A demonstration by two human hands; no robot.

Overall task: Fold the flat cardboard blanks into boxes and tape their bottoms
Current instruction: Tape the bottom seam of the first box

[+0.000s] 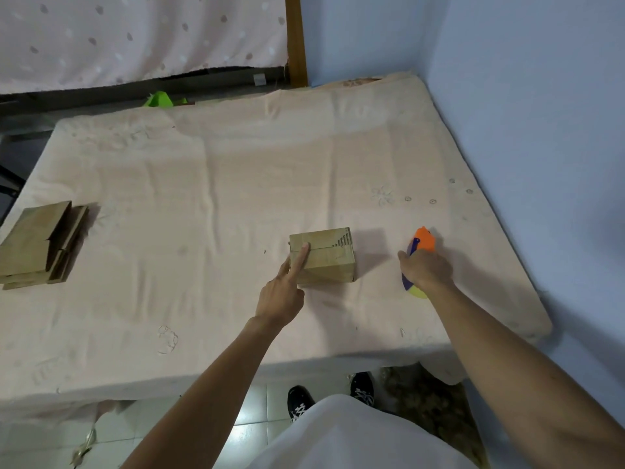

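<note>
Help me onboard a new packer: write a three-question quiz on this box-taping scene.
1. True or false: the left hand touches the top of the folded cardboard box with a straight index finger.
2. What does the right hand grip? A) scissors B) the tape dispenser C) a marker
3. Fill in: the stack of flat cardboard blanks lies to the box's ___ side in the head view.

Key: 1 true; 2 B; 3 left.

A folded brown cardboard box [326,258] sits seam-side up mid-bed [236,184]. A stack of flat blanks [33,245] lies at 9 o'clock of it, and an orange tape dispenser [424,240] at 3 o'clock.
</note>
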